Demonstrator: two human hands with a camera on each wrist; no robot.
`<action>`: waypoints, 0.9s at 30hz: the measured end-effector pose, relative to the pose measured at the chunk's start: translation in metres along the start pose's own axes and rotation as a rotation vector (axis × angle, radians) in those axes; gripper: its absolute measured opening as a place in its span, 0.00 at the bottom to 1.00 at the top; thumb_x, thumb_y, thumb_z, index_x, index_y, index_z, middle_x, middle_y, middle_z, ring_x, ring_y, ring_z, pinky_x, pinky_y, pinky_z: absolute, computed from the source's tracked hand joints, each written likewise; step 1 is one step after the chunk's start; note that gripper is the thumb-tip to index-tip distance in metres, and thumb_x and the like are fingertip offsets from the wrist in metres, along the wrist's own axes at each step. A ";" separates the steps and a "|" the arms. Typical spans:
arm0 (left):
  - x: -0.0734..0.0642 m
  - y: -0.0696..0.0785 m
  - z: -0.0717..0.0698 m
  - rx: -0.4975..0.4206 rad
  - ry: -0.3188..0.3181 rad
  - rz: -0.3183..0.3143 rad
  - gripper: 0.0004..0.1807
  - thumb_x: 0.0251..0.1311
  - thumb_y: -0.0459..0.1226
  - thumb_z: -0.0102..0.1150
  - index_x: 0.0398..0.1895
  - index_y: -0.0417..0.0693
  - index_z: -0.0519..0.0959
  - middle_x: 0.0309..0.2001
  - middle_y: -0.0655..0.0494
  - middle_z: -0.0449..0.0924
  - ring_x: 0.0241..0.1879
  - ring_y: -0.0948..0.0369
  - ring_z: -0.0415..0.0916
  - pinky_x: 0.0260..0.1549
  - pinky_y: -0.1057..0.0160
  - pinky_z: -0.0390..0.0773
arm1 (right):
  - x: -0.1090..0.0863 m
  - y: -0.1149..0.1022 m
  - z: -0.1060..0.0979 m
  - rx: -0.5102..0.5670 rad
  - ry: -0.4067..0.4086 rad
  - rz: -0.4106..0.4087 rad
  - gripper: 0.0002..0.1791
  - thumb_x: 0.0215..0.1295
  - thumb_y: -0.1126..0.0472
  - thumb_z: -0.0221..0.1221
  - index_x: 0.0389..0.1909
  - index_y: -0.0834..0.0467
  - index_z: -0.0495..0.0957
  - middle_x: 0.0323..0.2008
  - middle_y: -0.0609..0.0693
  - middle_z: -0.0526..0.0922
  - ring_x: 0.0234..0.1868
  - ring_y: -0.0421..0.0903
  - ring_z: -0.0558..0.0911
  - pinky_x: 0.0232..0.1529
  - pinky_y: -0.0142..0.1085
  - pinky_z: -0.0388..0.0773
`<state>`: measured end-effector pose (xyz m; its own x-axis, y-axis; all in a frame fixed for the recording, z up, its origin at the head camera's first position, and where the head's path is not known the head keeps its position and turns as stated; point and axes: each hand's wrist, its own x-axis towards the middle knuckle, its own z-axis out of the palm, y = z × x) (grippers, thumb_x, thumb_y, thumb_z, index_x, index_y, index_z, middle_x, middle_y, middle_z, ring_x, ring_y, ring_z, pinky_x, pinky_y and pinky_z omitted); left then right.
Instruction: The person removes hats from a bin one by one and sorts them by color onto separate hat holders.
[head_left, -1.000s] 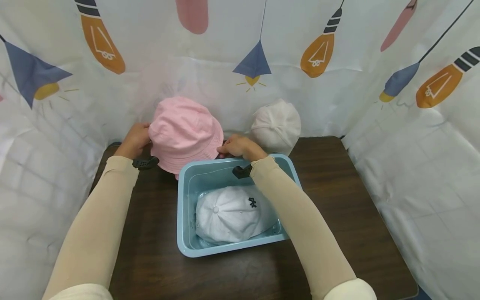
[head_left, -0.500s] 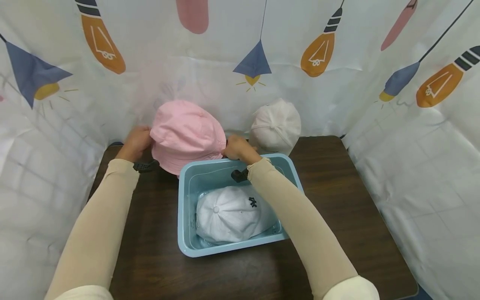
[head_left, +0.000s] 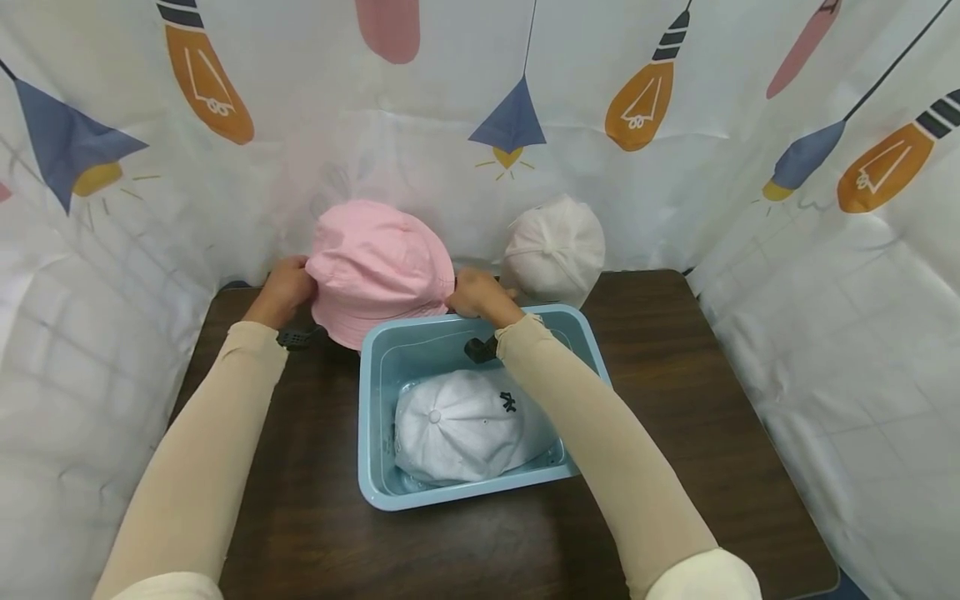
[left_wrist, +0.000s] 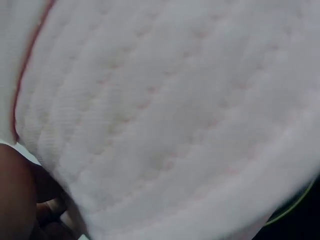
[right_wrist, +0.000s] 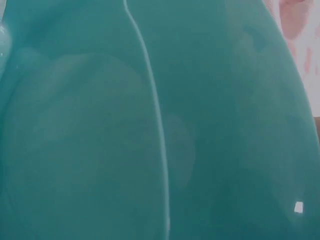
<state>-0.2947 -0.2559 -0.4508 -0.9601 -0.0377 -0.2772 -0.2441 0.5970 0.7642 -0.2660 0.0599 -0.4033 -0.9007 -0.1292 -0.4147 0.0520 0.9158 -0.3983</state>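
A pink bucket hat [head_left: 378,267] is held between both hands at the back left of the table. My left hand [head_left: 287,287] grips its left edge; in the left wrist view, fingers [left_wrist: 17,187] curl at the stitched brim [left_wrist: 165,110]. On the opposite side, my right hand [head_left: 480,293] pinches the brim's right end, reaching over a light blue basin [head_left: 372,400]. Inside that basin lies a white baseball cap [head_left: 457,427] with a dark emblem. The basin's wall [right_wrist: 225,120] fills most of the right wrist view, hiding the right fingers there.
A cream cap [head_left: 557,250] stands at the back, just right of my right hand. The dark wooden table [head_left: 675,400] ends at a white patterned curtain [head_left: 450,117], which also hangs along both sides. The basin's far rim sits close in front of the pink hat.
My right hand has closed on the right end of the pink hat's brim. The hat has shifted slightly right, and my left hand has moved a little right with it.
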 end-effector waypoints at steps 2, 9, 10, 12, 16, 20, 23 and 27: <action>-0.003 0.000 -0.002 0.002 0.007 0.014 0.29 0.76 0.43 0.37 0.69 0.28 0.65 0.63 0.28 0.68 0.57 0.38 0.68 0.59 0.37 0.72 | 0.000 0.000 0.000 -0.002 0.004 0.000 0.08 0.70 0.53 0.56 0.36 0.54 0.76 0.40 0.50 0.78 0.47 0.51 0.77 0.66 0.71 0.59; -0.027 0.009 -0.008 0.135 0.167 0.108 0.32 0.77 0.46 0.32 0.72 0.29 0.61 0.63 0.25 0.70 0.61 0.33 0.70 0.59 0.34 0.70 | -0.003 0.000 0.001 -0.029 0.118 -0.047 0.13 0.72 0.49 0.55 0.29 0.50 0.75 0.36 0.48 0.80 0.48 0.51 0.80 0.64 0.64 0.63; -0.032 0.011 -0.009 0.160 0.217 0.137 0.31 0.76 0.44 0.33 0.71 0.29 0.63 0.60 0.26 0.72 0.59 0.33 0.70 0.58 0.34 0.70 | -0.004 -0.001 0.001 -0.062 0.161 -0.069 0.12 0.72 0.49 0.54 0.30 0.51 0.75 0.36 0.48 0.81 0.47 0.52 0.81 0.62 0.62 0.66; -0.045 0.018 -0.008 0.193 0.304 0.193 0.29 0.75 0.41 0.35 0.69 0.28 0.65 0.56 0.27 0.73 0.56 0.33 0.71 0.55 0.33 0.70 | -0.008 -0.002 0.000 -0.142 0.267 -0.136 0.10 0.72 0.50 0.54 0.36 0.51 0.76 0.39 0.49 0.84 0.47 0.53 0.83 0.56 0.58 0.71; -0.081 0.029 -0.004 0.212 0.470 0.315 0.24 0.71 0.36 0.39 0.62 0.27 0.69 0.51 0.30 0.72 0.50 0.34 0.70 0.47 0.33 0.70 | -0.023 -0.003 -0.004 -0.308 0.484 -0.336 0.10 0.74 0.51 0.54 0.43 0.53 0.76 0.37 0.50 0.85 0.41 0.52 0.85 0.41 0.51 0.79; -0.118 0.037 0.003 0.219 0.547 0.433 0.19 0.71 0.36 0.43 0.54 0.27 0.72 0.47 0.33 0.72 0.45 0.38 0.71 0.43 0.38 0.69 | -0.046 -0.003 -0.005 -0.440 0.652 -0.576 0.08 0.72 0.53 0.58 0.36 0.54 0.76 0.29 0.48 0.81 0.33 0.50 0.83 0.31 0.48 0.77; -0.144 0.041 0.009 0.212 0.496 0.507 0.18 0.73 0.37 0.45 0.53 0.28 0.74 0.45 0.34 0.73 0.45 0.40 0.71 0.43 0.41 0.69 | -0.063 -0.001 -0.003 -0.503 0.733 -0.728 0.10 0.70 0.53 0.59 0.32 0.54 0.75 0.25 0.48 0.77 0.30 0.49 0.80 0.29 0.45 0.74; -0.172 0.042 0.022 0.230 0.369 0.561 0.19 0.76 0.39 0.47 0.58 0.31 0.75 0.48 0.35 0.75 0.48 0.43 0.72 0.46 0.41 0.71 | -0.083 0.005 0.000 -0.542 0.723 -0.862 0.12 0.70 0.49 0.60 0.33 0.53 0.75 0.25 0.46 0.74 0.27 0.46 0.77 0.28 0.42 0.69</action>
<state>-0.1363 -0.2064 -0.3839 -0.9262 0.0801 0.3685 0.2966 0.7582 0.5807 -0.1910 0.0750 -0.3713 -0.5923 -0.6836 0.4264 -0.7023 0.6974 0.1426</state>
